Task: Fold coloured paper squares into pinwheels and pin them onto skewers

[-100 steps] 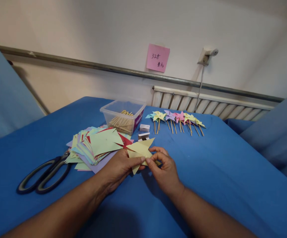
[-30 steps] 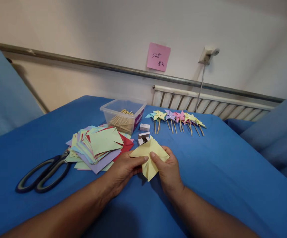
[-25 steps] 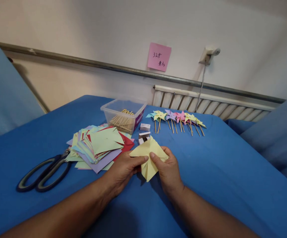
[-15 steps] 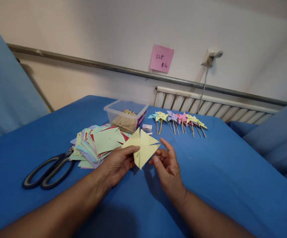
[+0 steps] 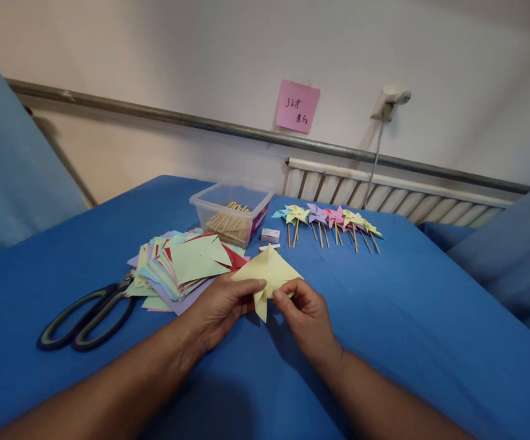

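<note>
A yellow paper square (image 5: pixel 269 272) is held just above the desk (image 5: pixel 406 305). It is pinched near its centre by the left hand (image 5: pixel 221 305) and the right hand (image 5: pixel 305 311), both grips closed on it. A corner-folding step seems in hand, though the folds are partly hidden. A steady centre pinch would be called for next. A paper stack (image 5: pixel 186 263) lies just left, with scissors (image 5: pixel 85 311) beyond.

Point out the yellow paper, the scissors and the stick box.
yellow paper (image 5: pixel 269 271): head view, upper flap above the fingertips.
scissors (image 5: pixel 118 292): head view, where the handles join.
stick box (image 5: pixel 219 221): head view, clear front wall.
</note>
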`<state>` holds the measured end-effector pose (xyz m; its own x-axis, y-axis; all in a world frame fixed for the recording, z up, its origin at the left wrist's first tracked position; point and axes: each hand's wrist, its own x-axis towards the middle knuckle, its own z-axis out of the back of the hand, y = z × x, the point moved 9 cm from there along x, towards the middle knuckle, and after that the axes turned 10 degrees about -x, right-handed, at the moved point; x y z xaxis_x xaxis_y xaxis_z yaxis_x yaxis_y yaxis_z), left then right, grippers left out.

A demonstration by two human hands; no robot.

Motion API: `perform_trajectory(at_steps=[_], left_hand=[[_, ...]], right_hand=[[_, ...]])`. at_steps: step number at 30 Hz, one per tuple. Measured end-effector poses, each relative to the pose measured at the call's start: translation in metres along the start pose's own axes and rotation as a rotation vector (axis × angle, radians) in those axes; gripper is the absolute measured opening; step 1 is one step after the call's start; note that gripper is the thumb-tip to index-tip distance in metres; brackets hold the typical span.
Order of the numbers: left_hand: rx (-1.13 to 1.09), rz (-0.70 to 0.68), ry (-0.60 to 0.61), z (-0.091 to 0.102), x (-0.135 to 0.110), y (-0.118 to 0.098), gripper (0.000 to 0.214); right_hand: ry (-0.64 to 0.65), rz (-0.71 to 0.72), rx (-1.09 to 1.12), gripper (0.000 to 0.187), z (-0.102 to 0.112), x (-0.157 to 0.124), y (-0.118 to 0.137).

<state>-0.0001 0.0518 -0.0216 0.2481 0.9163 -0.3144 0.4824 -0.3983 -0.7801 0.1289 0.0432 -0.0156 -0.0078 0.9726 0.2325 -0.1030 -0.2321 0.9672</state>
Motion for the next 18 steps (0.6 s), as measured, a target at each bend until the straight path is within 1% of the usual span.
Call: perform_trajectory(at_steps=[2,5,10,18], left_hand=[[0.018,-0.002,-0.009,0.0006,0.0000,0.0015,0.033],[0.039,0.004,-0.019,0.0017,0.0004,0.0047,0.033],[0.072,0.015,-0.042,0.0041,0.0005,0.0077,0.030],[0.102,-0.001,-0.046,0.0058,0.0011,0.0070,0.037]], right_hand=[[-0.007,-0.046,-0.013,0.020,0.0001,0.0014,-0.0056],[-0.026,-0.070,-0.055,0.021,0.0012,0.0025,-0.0095],[-0.038,-0.086,-0.086,0.021,0.0018,0.0032,-0.0123],[-0.025,-0.095,-0.076,0.020,0.0007,0.0032,-0.0114]])
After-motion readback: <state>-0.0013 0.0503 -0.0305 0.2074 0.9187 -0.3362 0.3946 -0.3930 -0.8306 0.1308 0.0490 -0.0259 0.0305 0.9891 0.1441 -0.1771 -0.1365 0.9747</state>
